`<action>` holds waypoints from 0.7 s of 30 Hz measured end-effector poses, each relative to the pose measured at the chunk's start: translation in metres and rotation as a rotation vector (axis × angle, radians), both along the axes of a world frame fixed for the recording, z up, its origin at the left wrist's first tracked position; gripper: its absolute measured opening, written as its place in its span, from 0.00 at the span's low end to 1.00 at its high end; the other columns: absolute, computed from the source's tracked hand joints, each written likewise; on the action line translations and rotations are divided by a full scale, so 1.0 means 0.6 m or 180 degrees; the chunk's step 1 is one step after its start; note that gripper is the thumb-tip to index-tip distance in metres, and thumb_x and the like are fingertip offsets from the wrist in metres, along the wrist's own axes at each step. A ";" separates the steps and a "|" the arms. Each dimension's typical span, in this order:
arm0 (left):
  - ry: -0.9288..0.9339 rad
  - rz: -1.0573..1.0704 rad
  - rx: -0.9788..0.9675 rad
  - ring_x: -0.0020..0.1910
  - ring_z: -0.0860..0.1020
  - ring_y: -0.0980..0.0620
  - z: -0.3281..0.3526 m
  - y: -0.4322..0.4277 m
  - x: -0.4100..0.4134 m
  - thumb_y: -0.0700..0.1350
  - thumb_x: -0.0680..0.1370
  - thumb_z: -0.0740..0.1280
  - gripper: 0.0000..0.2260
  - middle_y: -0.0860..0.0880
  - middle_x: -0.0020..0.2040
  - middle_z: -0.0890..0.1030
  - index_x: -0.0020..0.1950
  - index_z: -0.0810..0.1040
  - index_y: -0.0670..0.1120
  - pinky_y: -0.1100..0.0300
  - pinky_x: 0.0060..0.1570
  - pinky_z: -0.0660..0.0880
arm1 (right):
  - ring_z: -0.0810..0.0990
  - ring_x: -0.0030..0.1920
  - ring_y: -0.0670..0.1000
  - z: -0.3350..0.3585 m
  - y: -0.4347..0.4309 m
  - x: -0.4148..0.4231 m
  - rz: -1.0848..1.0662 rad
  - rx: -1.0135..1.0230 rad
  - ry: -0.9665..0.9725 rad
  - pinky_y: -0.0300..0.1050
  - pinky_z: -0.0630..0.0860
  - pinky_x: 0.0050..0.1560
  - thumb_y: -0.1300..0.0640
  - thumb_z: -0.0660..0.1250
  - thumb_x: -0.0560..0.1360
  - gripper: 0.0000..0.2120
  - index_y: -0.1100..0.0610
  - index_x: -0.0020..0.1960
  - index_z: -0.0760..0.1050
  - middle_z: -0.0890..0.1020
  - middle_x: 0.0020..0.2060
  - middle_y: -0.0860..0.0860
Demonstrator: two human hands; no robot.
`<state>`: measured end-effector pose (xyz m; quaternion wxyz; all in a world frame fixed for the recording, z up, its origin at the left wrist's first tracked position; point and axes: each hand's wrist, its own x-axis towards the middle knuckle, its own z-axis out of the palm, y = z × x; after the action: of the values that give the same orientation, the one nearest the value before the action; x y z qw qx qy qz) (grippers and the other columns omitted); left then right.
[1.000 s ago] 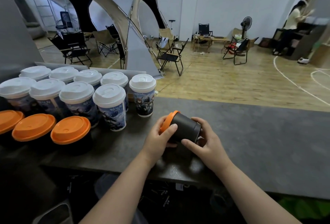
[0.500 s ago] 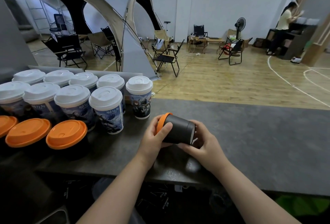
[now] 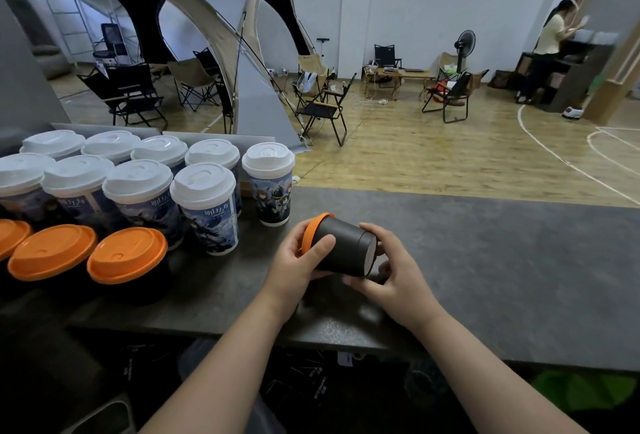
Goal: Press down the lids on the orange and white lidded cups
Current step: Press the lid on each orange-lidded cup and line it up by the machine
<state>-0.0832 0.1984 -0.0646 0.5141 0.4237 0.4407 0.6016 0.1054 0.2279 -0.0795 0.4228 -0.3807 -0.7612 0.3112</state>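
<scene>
**Lid-seating step on a black cup held sideways**

Shows one black cup (image 3: 343, 250) lifted just above the grey counter (image 3: 502, 260), tipped on its side with the orange lid (image 3: 313, 231) facing left and the base facing right. Grips the lid end with the left hand (image 3: 294, 265), thumb laid across the cup wall just beside the lid's rim, the other fingers curled behind and out of sight. Clasps the base end with the right hand (image 3: 398, 277), fingers bent over the bottom edge, thumb underneath. Reads as the pressing step on this one cup, done as a squeeze between the two hands rather than a push down onto the counter. Cannot tell whether the lid is fully home, with the far rim hidden. Calls next for an even push around the whole rim, then for standing the cup upright on the counter. Places three orange-lidded cups (image 3: 128, 255) in a front row at left and a cluster of white-lidded cups (image 3: 204, 191) behind them, all upright; pressed or not, impossible to judge from here
</scene>
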 end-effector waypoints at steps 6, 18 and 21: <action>0.0026 -0.0045 0.0022 0.58 0.81 0.46 0.003 -0.003 0.002 0.44 0.72 0.76 0.26 0.42 0.62 0.80 0.68 0.73 0.49 0.43 0.55 0.80 | 0.78 0.54 0.47 -0.002 0.005 0.002 -0.0002 -0.0003 0.0055 0.37 0.74 0.45 0.43 0.79 0.65 0.34 0.41 0.67 0.70 0.77 0.58 0.41; 0.0005 -0.0169 -0.0057 0.61 0.80 0.44 0.001 0.000 0.006 0.44 0.73 0.75 0.29 0.43 0.60 0.81 0.72 0.70 0.51 0.42 0.55 0.81 | 0.79 0.60 0.51 -0.003 0.004 0.007 0.0047 -0.0086 0.0388 0.50 0.81 0.54 0.56 0.81 0.66 0.35 0.44 0.68 0.70 0.77 0.61 0.46; 0.0071 -0.0158 -0.0026 0.63 0.79 0.40 0.003 -0.001 0.009 0.43 0.72 0.76 0.29 0.40 0.63 0.78 0.71 0.71 0.50 0.39 0.55 0.80 | 0.78 0.63 0.52 -0.006 0.009 0.011 0.0078 -0.0027 0.0251 0.57 0.79 0.58 0.58 0.81 0.65 0.36 0.44 0.69 0.70 0.76 0.63 0.48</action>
<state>-0.0776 0.1976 -0.0629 0.5256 0.4391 0.4383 0.5821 0.1121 0.2332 -0.0832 0.4470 -0.3606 -0.7472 0.3343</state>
